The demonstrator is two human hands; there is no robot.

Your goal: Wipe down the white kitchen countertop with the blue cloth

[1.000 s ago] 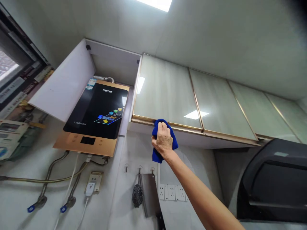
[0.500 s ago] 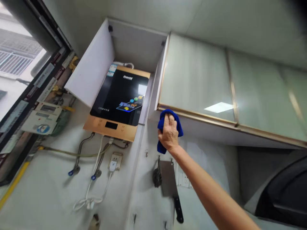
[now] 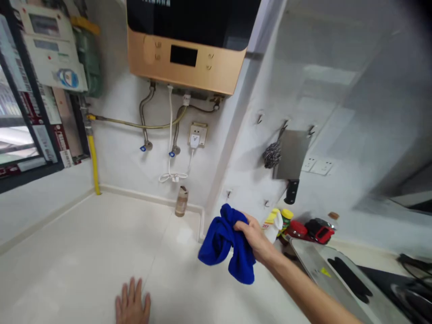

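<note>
A bunched blue cloth hangs from my right hand, its folds drooping over the white countertop. The fingers and thumb of that hand are closed on the cloth's upper part. At the bottom of the view, my left hand has its fingers spread, over or on the countertop; whether it touches the surface I cannot tell. Against the back wall stands a brownish clear bottle, between and beyond the two hands.
Above the counter hangs a gold and black water heater with hoses and a plugged cord below. A cleaver and a scrubber hang from wall hooks. Bottles, a red container and a metal tray lie at right.
The view has tilted down from the wall cabinets to the counter. My right hand has come down from the cabinet's lower edge with the blue cloth. My left hand has come into view.
</note>
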